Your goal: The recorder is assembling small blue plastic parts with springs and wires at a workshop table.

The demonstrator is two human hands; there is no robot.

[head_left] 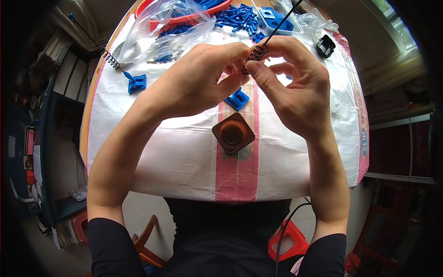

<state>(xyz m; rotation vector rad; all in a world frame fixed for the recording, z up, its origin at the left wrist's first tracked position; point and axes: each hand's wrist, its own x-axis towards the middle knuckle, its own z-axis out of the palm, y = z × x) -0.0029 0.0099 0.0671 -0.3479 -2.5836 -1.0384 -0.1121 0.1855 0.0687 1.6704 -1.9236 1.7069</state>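
Observation:
Above the middle of the table, both my hands meet at a black coil spring (257, 52) with a long straight black rod running from its upper end. The thumb and forefinger of my right hand (297, 87) pinch the coil, its other fingers loosely curled. My left hand (194, 83) is closed at the coil's lower end; its fingertips hide what is there. Just below the hands, partly covered, a blue plastic clip-like base (237, 99) lies on the woven sheet. Nearer to me stands a square brown cup (220, 132), its round inside facing up.
A finished-looking coil rod (110, 59) on a blue base (137, 83) lies at the left. Farther back are a red basin (184, 19), clear plastic bags (138, 41), loose blue parts (237, 18) and a clear tray (295, 28). A black plastic piece (325, 46) sits at the right.

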